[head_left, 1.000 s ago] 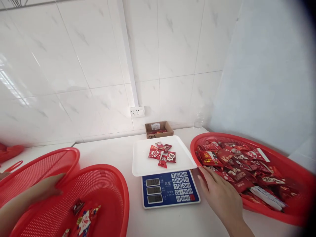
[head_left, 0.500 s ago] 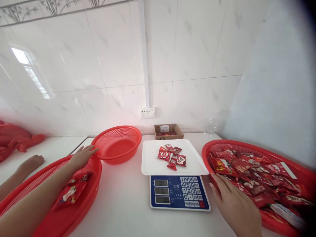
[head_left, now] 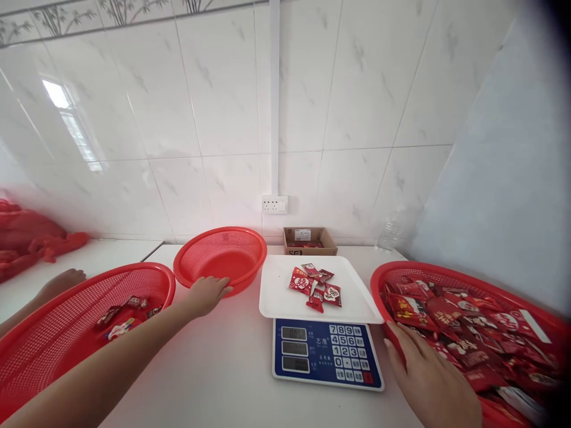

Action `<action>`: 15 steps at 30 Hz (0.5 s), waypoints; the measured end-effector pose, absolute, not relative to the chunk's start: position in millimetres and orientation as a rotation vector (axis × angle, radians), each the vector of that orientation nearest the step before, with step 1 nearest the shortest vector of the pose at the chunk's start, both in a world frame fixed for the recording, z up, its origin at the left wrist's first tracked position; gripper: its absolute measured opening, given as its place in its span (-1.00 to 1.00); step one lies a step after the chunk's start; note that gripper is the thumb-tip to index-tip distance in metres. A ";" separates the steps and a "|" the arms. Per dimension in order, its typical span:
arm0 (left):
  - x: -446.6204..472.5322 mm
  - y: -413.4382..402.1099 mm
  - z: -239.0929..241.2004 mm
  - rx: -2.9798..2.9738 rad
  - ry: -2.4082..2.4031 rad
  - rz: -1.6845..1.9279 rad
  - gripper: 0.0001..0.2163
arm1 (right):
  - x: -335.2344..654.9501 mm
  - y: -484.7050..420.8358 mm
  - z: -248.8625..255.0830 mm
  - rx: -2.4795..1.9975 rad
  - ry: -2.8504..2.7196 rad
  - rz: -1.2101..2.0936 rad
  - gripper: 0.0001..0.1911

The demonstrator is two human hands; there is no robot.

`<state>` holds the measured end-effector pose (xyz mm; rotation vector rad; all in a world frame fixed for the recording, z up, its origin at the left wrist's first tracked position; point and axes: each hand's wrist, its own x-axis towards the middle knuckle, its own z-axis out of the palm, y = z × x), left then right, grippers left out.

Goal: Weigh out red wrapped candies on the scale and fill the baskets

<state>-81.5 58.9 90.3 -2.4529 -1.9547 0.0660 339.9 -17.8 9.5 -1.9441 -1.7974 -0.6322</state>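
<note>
My left hand (head_left: 207,295) reaches across the left basket to the near rim of a round red plastic basket (head_left: 243,238), its fingers bent over the rim and its thumb hidden. My right hand (head_left: 432,373) holds the near-left rim of a large red basket (head_left: 414,267), with the rim between thumb and fingers. Red candy-like packets (head_left: 464,327) fill that basket. Between my hands stands a digital scale (head_left: 328,355) with a white tray (head_left: 276,297). Several small red packets (head_left: 314,288) lie in a loose pile on the tray.
At left, another large red basket (head_left: 84,291) holds a few packets (head_left: 122,327). Beyond it rests another person's hand (head_left: 65,280). Red mesh fabric (head_left: 33,235) lies at far left. A cardboard box (head_left: 307,251) and a clear plastic bottle (head_left: 389,233) stand near the tiled wall.
My left hand has moved right, from beside the round basket's left edge to its near rim. The left basket now sits slightly further left. My right hand keeps its place.
</note>
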 end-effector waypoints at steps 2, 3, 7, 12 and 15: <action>-73.8 66.3 87.1 -2.430 -1.978 0.025 -0.55 | 340.3 -18.0 9.2 -1.953 -1.799 -0.620 -0.48; -69.2 69.9 85.1 -2.423 -1.981 -0.002 -0.54 | 340.3 -18.0 9.1 -1.952 -1.800 -0.621 -0.48; -36.2 81.0 76.7 -2.476 -1.860 -0.185 -0.51 | 339.6 -18.0 9.8 -1.963 -1.792 -0.626 -0.47; 37.4 91.9 70.0 -2.892 -1.514 -0.295 -0.36 | 339.2 -17.3 10.3 -1.995 -1.788 -0.601 -0.47; 78.0 101.6 66.6 -3.023 -1.460 -0.224 -0.20 | 340.0 -17.0 8.5 -1.982 -1.783 -0.629 -0.47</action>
